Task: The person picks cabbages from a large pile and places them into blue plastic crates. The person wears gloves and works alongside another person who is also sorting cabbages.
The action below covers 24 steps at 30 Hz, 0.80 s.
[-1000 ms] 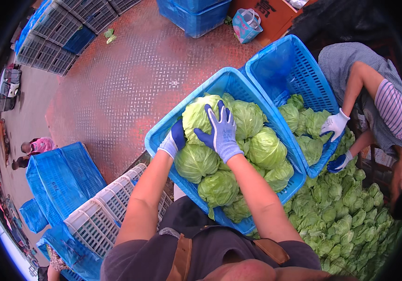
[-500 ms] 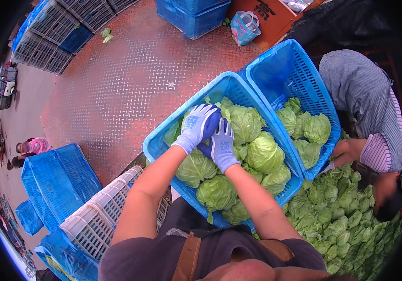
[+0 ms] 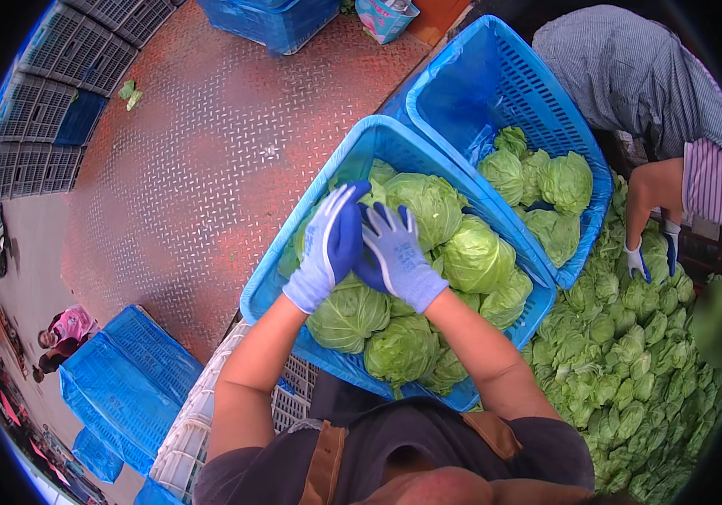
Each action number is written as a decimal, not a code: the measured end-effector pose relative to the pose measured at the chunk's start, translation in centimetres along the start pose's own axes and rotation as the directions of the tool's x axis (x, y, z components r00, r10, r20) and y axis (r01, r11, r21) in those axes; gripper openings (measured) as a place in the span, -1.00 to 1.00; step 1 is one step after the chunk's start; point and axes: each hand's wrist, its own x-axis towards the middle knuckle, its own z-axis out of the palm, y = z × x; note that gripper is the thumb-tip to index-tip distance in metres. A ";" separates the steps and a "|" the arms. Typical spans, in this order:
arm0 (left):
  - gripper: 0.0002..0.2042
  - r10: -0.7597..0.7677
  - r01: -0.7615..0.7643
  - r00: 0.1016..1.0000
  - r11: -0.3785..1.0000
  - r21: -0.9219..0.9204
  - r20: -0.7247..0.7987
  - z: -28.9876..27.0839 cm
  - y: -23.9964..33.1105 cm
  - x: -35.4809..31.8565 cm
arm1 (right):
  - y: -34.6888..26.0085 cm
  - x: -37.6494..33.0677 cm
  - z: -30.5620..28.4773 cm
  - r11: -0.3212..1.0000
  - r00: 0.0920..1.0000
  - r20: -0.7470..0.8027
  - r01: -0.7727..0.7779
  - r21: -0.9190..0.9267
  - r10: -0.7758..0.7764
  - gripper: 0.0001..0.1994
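Blue-gloved left hand (image 3: 327,246) and right hand (image 3: 396,255) press together, empty, hiding cabbages (image 3: 428,278) in the crate (image 3: 310,227).

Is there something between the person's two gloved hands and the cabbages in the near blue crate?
Nothing visible is in the way. The left hand and right hand are pressed together just above the cabbages in the near blue crate. Neither hand holds anything, and the crate is open on top.
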 end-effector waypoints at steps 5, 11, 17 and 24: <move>-0.54 -0.399 0.177 0.791 0.875 0.450 0.464 2.9 -3.0 6.6 | 7.4 4.5 1.0 0.974 0.984 -0.172 -0.078 -0.211 0.041 -0.63; -0.65 -0.328 0.010 0.874 0.749 0.662 0.358 1.3 -3.4 1.9 | 8.3 4.8 1.4 0.991 0.990 -0.071 -0.125 -0.055 0.121 -0.69; -0.72 -0.254 -0.088 0.901 0.687 0.721 0.352 1.9 -3.9 2.0 | 9.4 4.7 2.2 0.989 0.973 -0.181 -0.149 -0.001 0.146 -0.72; -0.65 -0.437 -0.026 0.780 0.693 0.721 0.448 2.3 -7.3 3.7 | 8.0 5.8 3.2 0.967 0.963 -0.095 -0.254 -0.022 0.251 -0.70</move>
